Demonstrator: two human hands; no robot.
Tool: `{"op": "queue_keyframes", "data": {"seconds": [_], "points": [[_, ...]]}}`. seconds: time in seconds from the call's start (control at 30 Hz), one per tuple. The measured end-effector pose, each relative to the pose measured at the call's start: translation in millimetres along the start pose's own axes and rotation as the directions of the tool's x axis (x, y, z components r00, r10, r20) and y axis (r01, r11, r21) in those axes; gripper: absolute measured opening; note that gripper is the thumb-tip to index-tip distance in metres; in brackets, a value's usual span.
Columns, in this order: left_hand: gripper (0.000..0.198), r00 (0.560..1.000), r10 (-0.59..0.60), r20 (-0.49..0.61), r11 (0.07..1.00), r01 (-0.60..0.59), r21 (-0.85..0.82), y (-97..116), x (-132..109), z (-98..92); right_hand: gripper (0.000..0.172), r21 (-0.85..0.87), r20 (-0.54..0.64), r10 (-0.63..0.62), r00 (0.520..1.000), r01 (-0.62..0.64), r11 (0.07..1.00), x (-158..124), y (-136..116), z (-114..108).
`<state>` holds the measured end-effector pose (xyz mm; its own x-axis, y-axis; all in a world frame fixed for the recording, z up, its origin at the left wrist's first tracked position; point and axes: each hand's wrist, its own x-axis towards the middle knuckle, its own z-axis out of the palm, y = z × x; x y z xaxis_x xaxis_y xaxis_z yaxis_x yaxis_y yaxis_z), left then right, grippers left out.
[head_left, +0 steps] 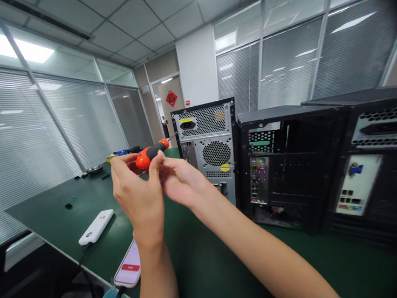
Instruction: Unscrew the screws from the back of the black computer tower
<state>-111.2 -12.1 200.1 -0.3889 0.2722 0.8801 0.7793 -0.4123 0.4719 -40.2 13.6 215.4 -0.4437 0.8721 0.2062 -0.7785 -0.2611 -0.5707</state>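
Both my hands are raised in front of me above the green table (203,270). My left hand (138,194) is closed round the orange butt of an orange and black screwdriver (151,154), whose shaft points right, toward the computers. My right hand (180,181) is pressed against the left one, its fingers curled at the handle's underside; what they pinch is hidden. Just beyond stands a computer tower (208,148) with its rear panel facing me.
Two more black towers (287,164) (379,164) stand to the right, rear sides facing me. A white power bank (96,226) and a cabled phone (128,267) lie near the table's front edge. Small parts and a metal dish (94,169) sit at the far left.
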Motion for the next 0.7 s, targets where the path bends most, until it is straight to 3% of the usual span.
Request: {"op": "queue_keyframes", "data": {"seconds": [0.37,0.7], "points": [[0.036,0.999,0.028,-0.017,1.0,-0.027,0.003,-0.4,1.2,-0.9,0.015,-0.03,0.027,-0.004,1.0,0.005,1.0,-3.3,1.1,-4.4],[0.027,0.998,0.061,-0.005,0.998,-0.061,0.015,-2.8,1.9,-2.8,0.032,-0.089,-0.073,0.034,0.997,-0.041,0.995,-9.0,-3.7,0.2]]}}
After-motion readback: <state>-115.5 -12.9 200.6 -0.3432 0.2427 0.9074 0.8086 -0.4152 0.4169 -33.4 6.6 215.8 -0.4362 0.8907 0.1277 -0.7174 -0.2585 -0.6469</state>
